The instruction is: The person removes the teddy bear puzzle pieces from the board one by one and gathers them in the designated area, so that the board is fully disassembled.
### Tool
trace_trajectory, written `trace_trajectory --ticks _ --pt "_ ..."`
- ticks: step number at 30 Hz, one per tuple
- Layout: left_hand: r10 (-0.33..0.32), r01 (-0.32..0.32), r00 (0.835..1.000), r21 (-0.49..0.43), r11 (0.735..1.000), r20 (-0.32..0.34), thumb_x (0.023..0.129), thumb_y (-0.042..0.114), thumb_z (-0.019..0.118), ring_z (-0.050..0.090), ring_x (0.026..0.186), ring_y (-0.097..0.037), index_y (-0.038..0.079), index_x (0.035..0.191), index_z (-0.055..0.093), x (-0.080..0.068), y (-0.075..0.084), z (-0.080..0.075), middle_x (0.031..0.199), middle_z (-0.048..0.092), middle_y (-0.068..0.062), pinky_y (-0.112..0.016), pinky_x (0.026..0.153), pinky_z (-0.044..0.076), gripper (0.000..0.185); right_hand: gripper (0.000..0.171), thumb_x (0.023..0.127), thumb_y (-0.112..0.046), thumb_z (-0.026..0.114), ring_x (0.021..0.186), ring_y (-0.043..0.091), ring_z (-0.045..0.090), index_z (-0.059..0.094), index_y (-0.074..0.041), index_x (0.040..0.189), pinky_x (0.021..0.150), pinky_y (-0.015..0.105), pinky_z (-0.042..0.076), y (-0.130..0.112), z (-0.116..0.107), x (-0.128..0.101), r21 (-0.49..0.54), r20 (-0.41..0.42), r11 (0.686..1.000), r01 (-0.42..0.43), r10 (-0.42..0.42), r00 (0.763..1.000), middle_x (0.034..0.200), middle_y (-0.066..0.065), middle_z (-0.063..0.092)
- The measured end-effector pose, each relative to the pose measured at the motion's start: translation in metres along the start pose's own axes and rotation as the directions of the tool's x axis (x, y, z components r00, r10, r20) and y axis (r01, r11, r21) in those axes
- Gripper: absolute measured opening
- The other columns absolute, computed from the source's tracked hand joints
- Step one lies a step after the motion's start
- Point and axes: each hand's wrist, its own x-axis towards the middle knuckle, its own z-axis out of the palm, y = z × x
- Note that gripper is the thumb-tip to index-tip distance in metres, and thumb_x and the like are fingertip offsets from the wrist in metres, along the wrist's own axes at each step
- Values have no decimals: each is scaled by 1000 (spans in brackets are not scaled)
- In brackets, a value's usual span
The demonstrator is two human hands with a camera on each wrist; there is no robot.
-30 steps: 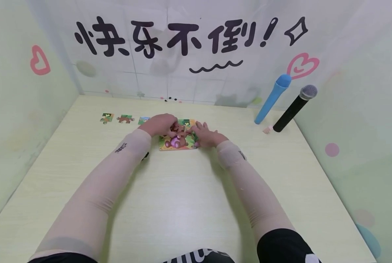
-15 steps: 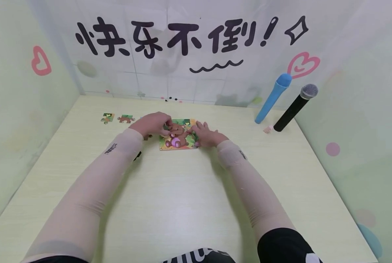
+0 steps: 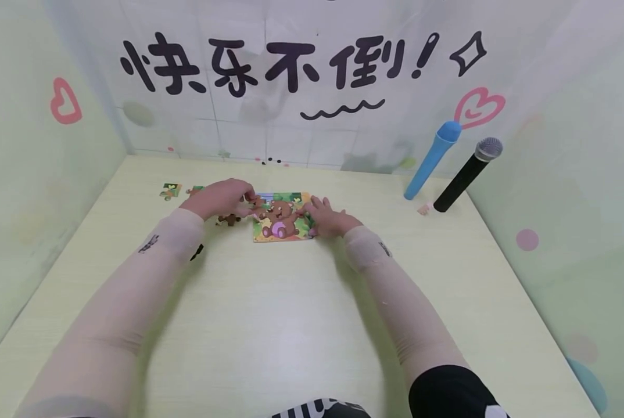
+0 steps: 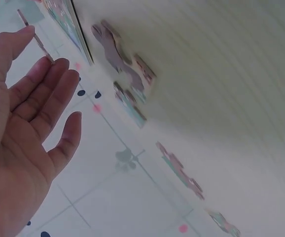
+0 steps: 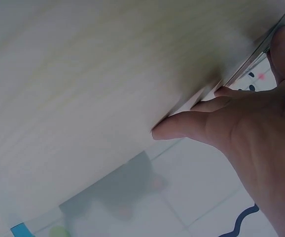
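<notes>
Left hand (image 3: pixel 218 198) is pinching a puzzle piece (image 3: pixel 258 204) at the left side of the bear puzzle (image 3: pixel 280 223). Right hand (image 3: pixel 330 219), spread wide, is touching its right edge.

From afar I took this for a decorated booth: lettered backdrop (image 3: pixel 181 130) behind the far edge of the table (image 3: pixel 291 319), pale walls (image 3: pixel 35 186) along its side edges, blue mic (image 3: pixel 431 161) and black mic (image 3: pixel 462 183) near its far right corner.

Pale pink arm sleeves (image 3: pixel 408 302) — small dark print (image 3: pixel 149 244) (both sides) — black right shirt sleeve (image 3: pixel 443 389), white patch (image 3: pixel 495 411).
</notes>
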Motion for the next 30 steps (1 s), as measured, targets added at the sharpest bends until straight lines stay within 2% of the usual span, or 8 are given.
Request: trace_trajectory --ticks 6,13,17,21,30 --pt "23 -23 999 0 1000 -33 92 13 70 61 95 -27 1 122 68 -14 -15 -5 119 68 -12 -47 91 51 33 56 101 -18 61 152 40 -15 36 -27 150 110 79 -1 -1 -1 -2 -2 1 1000 -6 6 1000 170 11 -10" --pt "19 -21 998 -15 1000 -68 91 13 72 61 113 -34 -3 122 67 -34 -36 -10 121 68 -16 -51 99 48 35 54 101 -18 60 152 41 -14 37 -27 149 109 79 1 -1 -1 -2 -19 -5 1000 5 -5 1000 169 13 -8" --pt "40 -41 995 -11 999 -93 90 12 72 60 113 -36 -2 120 67 -45 -48 -12 119 68 -16 -52 98 49 33 52 100 -15 60 152 42 -14 39 -25 147 108 80 -1 -1 0 -2 -2 -6 1000 9 -9 1000 169 14 -8" --pt "31 -34 993 -29 999 -115 89 11 73 60 112 -37 -1 118 67 -55 -58 -13 117 68 -16 -54 97 48 32 49 100 -15 60 152 42 -13 40 -25 144 108 80 0 -2 0 -3 -1 -14 1000 16 -16 1000 169 14 -7" --pt "5 -11 994 -49 999 -112 87 6 73 59 112 -41 -6 117 64 -68 -76 -12 116 66 -21 -56 98 48 34 54 100 -17 60 152 39 -15 38 -27 148 111 77 -2 -3 0 -6 -5 -6 1000 -3 3 1000 170 12 -8"
